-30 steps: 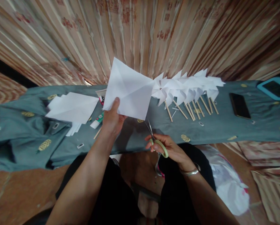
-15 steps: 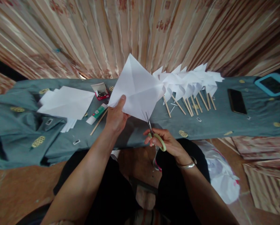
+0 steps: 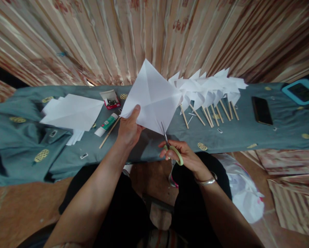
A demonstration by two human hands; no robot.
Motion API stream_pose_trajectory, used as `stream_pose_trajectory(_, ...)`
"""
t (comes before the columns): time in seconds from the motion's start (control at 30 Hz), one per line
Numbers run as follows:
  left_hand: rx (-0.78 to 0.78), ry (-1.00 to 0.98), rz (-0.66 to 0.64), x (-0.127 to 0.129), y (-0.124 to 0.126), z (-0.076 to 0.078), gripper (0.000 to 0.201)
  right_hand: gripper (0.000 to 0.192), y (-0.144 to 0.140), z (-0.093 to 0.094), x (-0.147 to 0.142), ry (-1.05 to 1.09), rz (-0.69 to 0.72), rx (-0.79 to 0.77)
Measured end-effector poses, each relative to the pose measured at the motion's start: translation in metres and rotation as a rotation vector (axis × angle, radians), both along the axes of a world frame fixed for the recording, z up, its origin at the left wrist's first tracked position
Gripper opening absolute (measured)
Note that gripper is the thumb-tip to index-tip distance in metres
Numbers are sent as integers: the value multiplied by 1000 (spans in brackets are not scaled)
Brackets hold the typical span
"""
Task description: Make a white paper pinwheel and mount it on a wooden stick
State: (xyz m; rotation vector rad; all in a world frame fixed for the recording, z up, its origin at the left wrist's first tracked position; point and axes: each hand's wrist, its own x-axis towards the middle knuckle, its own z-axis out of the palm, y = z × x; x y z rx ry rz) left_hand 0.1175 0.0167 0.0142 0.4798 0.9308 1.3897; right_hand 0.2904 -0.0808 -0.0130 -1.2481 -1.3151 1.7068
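Observation:
My left hand (image 3: pixel 130 129) holds up a creased white square of paper (image 3: pixel 151 96) by its lower left edge, one corner pointing down. My right hand (image 3: pixel 181 156) grips scissors with pale green handles (image 3: pixel 170 146). Their blades point up and sit at the paper's lower corner, on the crease line. Both hands hover over the near edge of a table under a grey-green cloth (image 3: pixel 237 137).
A row of finished white paper pinwheels on wooden sticks (image 3: pixel 208 93) lies right of the sheet. A stack of white paper (image 3: pixel 71 112), a glue stick (image 3: pixel 106 124), a loose wooden stick (image 3: pixel 109 132) and a small red box (image 3: pixel 110 99) lie left. A phone (image 3: pixel 262 110) and a blue-cased tablet (image 3: pixel 301 91) are far right.
My left hand turned the sheet so a corner points down. My right hand brought the scissors up from below until the blades met that lower corner.

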Motion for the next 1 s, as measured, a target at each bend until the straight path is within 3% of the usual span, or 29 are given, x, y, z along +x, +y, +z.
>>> stream_pose_trajectory(0.4, -21, -25, 7, 0, -1, 3, 19, 51, 0, 0, -2, -10, -14, 49)
stream_pose_trajectory(1.0, -41, -8, 6, -5, -1, 5, 14, 47, 3, -4, -6, 102, -95, -64)
